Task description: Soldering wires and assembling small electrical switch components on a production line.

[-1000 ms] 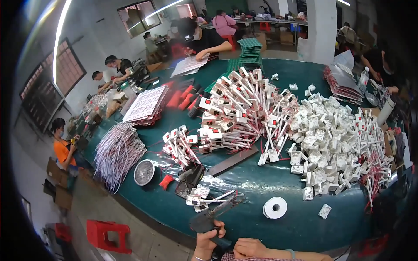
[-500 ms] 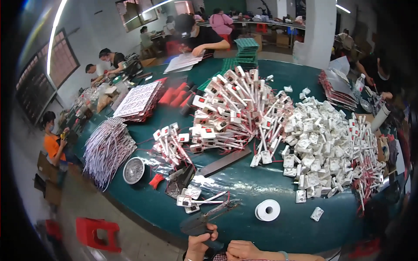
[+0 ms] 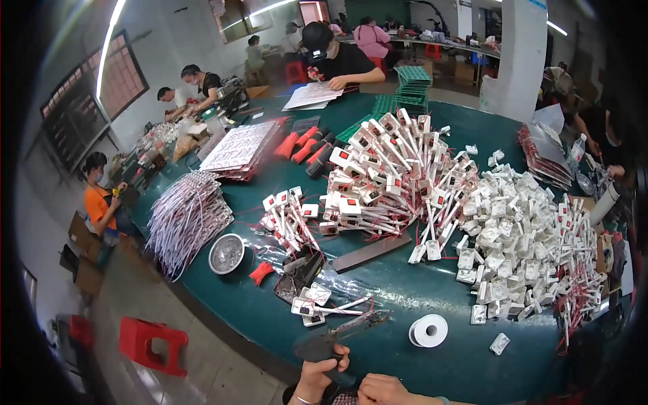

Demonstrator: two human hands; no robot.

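My left hand (image 3: 317, 379) is wrapped round the grip of a dark grey pistol-shaped tool (image 3: 316, 346), whose long thin front end points to the far right. Beside it my right hand (image 3: 381, 390) is closed at the table's near edge; anything inside its fingers is hidden. Just beyond the tool lie a few white switch boxes (image 3: 314, 295) with white tubes (image 3: 344, 311) and red wires. A white spool (image 3: 428, 331) lies to the right of the tool, next to a loose white plastic housing (image 3: 499, 343).
Piles of white tubes with switch boxes (image 3: 368, 172) and white housings (image 3: 509, 233) cover the green table (image 3: 378, 283). A metal bowl (image 3: 226, 254), a grey bar (image 3: 371, 252) and a tube bundle (image 3: 189, 219) lie about. Opposite, a person (image 3: 337, 61) handles sheets. A red stool (image 3: 154, 344) stands left.
The whole view has shifted, so the table's things appear farther right. My hands and the pistol-shaped tool keep nearly the same pose. A red tool now shows in the opposite person's hand.
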